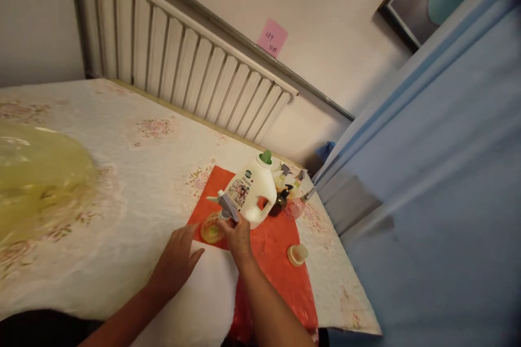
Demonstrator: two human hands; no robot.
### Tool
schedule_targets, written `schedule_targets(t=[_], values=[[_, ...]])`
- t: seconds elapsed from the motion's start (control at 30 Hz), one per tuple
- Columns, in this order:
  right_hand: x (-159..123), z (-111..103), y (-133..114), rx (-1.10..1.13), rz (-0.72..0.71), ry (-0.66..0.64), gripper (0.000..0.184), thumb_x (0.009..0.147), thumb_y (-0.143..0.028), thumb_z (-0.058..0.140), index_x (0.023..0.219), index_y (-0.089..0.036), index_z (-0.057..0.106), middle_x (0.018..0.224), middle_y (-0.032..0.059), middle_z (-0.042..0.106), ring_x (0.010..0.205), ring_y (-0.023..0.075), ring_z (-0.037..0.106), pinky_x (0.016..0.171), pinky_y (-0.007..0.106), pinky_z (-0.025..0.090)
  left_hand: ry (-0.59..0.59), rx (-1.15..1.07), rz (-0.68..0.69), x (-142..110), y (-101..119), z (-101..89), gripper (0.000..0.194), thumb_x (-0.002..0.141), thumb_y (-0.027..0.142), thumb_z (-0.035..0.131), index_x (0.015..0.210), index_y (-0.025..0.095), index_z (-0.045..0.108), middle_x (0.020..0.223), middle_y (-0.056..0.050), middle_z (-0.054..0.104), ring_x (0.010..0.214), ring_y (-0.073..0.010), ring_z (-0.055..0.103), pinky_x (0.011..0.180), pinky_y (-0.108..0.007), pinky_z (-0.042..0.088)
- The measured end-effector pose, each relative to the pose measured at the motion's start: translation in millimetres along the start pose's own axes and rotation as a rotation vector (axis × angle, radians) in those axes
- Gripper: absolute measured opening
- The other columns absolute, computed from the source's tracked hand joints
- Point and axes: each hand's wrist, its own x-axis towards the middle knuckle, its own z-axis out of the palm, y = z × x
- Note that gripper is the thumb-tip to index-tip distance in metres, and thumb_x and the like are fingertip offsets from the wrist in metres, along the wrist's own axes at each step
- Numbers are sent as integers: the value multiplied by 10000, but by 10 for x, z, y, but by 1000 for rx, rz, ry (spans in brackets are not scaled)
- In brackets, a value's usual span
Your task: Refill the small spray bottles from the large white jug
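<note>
Gripping a grey spray head (pixel 228 207) at the neck of a small clear bottle (pixel 210 229), the right hand (pixel 235 229) is closed with thumb and fingers about the fitting. Whether the head is fully seated cannot be determined. Yellowish contents are visible in the bottle, which is on a red sheet (pixel 277 265) near its far left edge, just beside a large white jug.

The left hand (pixel 179 255) is relaxed and holds nothing visible; its thumb is spread from the fingers, with fingertips close to the bottle. Contact between the two cannot be confirmed.

The white jug (pixel 264 184) stands on the red sheet, uncapped, with a green piece (pixel 266 156) showing at its mouth and a printed label on its side. A pale cap (pixel 297 255) lies at the right edge of the sheet, well apart from the jug. Beyond the jug's handle are a dark pump bottle (pixel 279 204) and a pink round bottle (pixel 293 207), grouped close together.

Nearest the wearer, a white sheet (pixel 203 293) overlaps the red one. A floral-covered table (pixel 142 184) carries all of these items, and a large translucent yellow object (pixel 44 173) occupies its left side.
</note>
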Motion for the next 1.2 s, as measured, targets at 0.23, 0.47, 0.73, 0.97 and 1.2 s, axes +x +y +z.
schedule_targets(t=[0.23, 0.47, 0.73, 0.97, 1.2], values=[[-107, -58, 11, 104, -43, 7, 221, 715, -231, 701, 922, -168, 748, 796, 7, 715, 682, 156, 558, 705, 277, 488, -154, 199, -42, -165, 144, -20, 306, 900, 222, 480, 1179, 154, 582, 1172, -147, 639, 1112, -312, 563, 997, -478, 462], [-177, -123, 53, 243, -52, 12, 210, 702, -181, 689, 904, -156, 741, 830, 16, 724, 752, 173, 601, 782, 294, 507, -220, 310, -32, -141, 215, -76, 294, 922, 197, 469, 1162, 157, 633, 1196, -135, 647, 1116, -296, 567, 982, -444, 444], [-254, -487, -139, 332, -62, 40, 241, 718, -204, 702, 951, -159, 746, 795, 3, 704, 718, 161, 595, 710, 265, 498, -206, 355, 10, -110, 223, -87, 290, 928, 225, 451, 1129, 149, 646, 1157, -142, 669, 1090, -301, 586, 976, -449, 455], [-237, -1259, 54, 193, -25, 162, 191, 702, -309, 735, 813, -154, 741, 590, -45, 577, 556, 119, 454, 552, 234, 408, -189, 345, 10, -93, 236, -99, 279, 922, 254, 446, 1083, 175, 660, 1133, -126, 682, 1044, -293, 603, 957, -448, 472], [-41, -1993, 490, 36, -11, 338, 366, 690, -411, 730, 940, -146, 766, 801, 60, 753, 714, 204, 638, 692, 298, 505, -195, 348, 4, -100, 183, -68, 265, 910, 246, 454, 1084, 206, 650, 1136, -101, 689, 1059, -280, 600, 967, -443, 471]])
